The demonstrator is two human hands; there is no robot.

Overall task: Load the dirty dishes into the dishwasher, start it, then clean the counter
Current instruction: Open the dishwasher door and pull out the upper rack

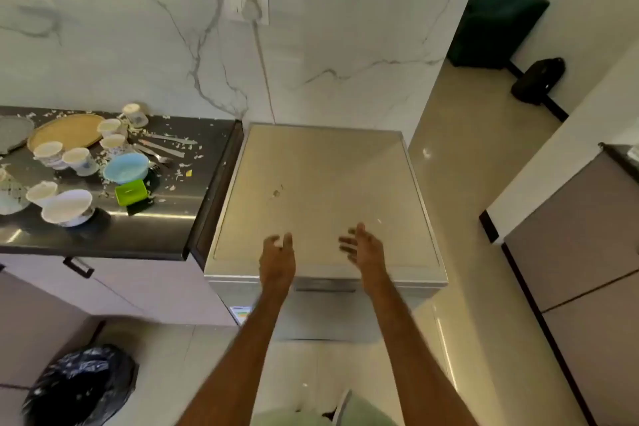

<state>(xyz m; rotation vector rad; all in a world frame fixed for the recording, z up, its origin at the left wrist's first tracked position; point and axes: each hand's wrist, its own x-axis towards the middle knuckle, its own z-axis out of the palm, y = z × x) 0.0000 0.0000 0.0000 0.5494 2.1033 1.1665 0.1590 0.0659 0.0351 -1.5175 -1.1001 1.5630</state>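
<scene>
Both hands hang empty over the front edge of the dishwasher (pixel 318 183). The left hand (pixel 277 258) and the right hand (pixel 363 249) are side by side with fingers loosely curled, gripping nothing and, as far as the blur allows, not quite touching its top. The dishwasher stands just beside the right end of the counter (pixel 114 235), its door shut, with the door handle (pixel 325 290) directly below the wrists.

The dirty dishes all sit on the counter, well to the left: white cups (pixel 74 157), a blue bowl (pixel 126 168), a white bowl (pixel 67 206), a round wooden tray (pixel 65 131), cutlery (pixel 162 149) and a green tub (pixel 131 191), amid scattered food scraps (pixel 179 173).

I judge the task to be at its very start, with loading not begun. The next move calls for lowering a hand to the handle and pulling the door down, stepping back to give it room, before any dish is carried across.
</scene>
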